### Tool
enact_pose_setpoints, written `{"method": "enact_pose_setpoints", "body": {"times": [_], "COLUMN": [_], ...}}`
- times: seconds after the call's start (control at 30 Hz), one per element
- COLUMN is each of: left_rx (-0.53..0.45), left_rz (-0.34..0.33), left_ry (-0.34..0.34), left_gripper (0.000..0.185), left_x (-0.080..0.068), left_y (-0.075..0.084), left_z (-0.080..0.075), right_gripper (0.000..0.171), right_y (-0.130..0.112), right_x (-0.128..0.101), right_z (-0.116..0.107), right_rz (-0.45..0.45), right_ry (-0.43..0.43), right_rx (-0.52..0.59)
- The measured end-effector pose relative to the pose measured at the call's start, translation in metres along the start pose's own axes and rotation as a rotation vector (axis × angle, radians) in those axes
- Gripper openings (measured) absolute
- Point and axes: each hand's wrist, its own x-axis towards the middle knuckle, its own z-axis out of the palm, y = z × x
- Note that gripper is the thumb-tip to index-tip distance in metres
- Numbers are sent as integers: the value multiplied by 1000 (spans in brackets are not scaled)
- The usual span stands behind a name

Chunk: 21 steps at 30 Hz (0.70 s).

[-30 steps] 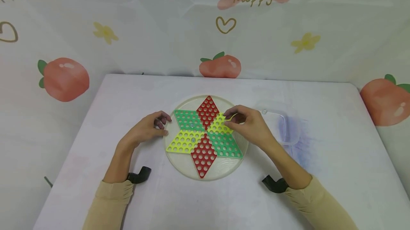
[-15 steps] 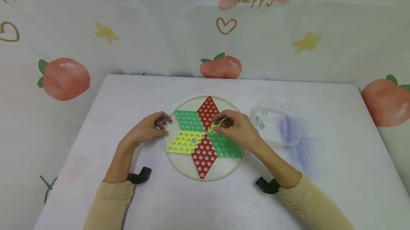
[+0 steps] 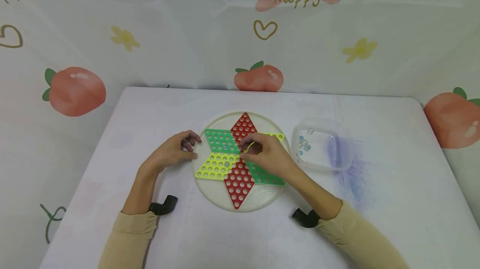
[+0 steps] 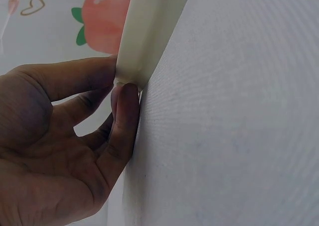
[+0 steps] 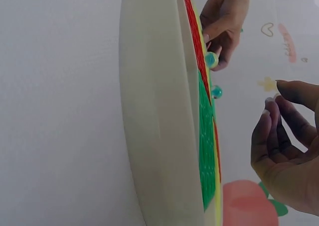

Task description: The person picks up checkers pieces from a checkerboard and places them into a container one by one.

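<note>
- Right hand [image 3: 268, 155]: hovers over the middle of the round cream plastic game board [image 3: 258, 200], fingers loosely curled and drawn together. Whether anything is pinched between the fingertips cannot be told; in the right wrist view the fingers [image 5: 266, 136] stand clear of the board face with nothing visible between them.
- Left hand [image 3: 173, 151]: rests on the table at the board's left rim, fingertips curled against the edge; the left wrist view shows thumb and forefinger [image 4: 124, 121] gripping the cream rim [image 4: 144, 42].
- Game board: lies flat near the middle of the table, between the two hands. Its face carries a six-pointed star of perforated panels, red [image 3: 238, 183], green [image 3: 219, 139] and yellow [image 3: 215, 167], two of each colour.
- Glass marbles [image 3: 226, 148]: two small clear-blue marbles sit in holes near the star's centre, just left of the right hand; the right wrist view shows them standing proud of the face [image 5: 216, 91].
- Clear rectangular plastic tub [image 3: 339, 158]: stands just beside the board on its right, holding a few blue-tinted marbles [image 3: 303, 144] at its left end.
- White table [image 3: 393, 202]: carries board and tub.
- Backdrop [image 3: 75, 90]: pale cloth printed with peaches, hearts and flowers.
</note>
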Motion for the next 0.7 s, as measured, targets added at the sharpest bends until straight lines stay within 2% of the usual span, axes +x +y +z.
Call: {"method": "enact_pose_setpoints", "body": {"times": [0.23, 0.7], "left_rx": [8, 12], "left_rz": [13, 10], "left_ry": [0, 8], "left_gripper": [42, 42], "left_x": [1, 0], "left_y": [1, 1], "left_z": [2, 2], "right_gripper": [24, 19], "right_y": [1, 2], "right_x": [0, 6], "right_z": [7, 29], "right_rz": [-20, 70], "right_ry": [-16, -87], "right_rx": [-9, -76]}}
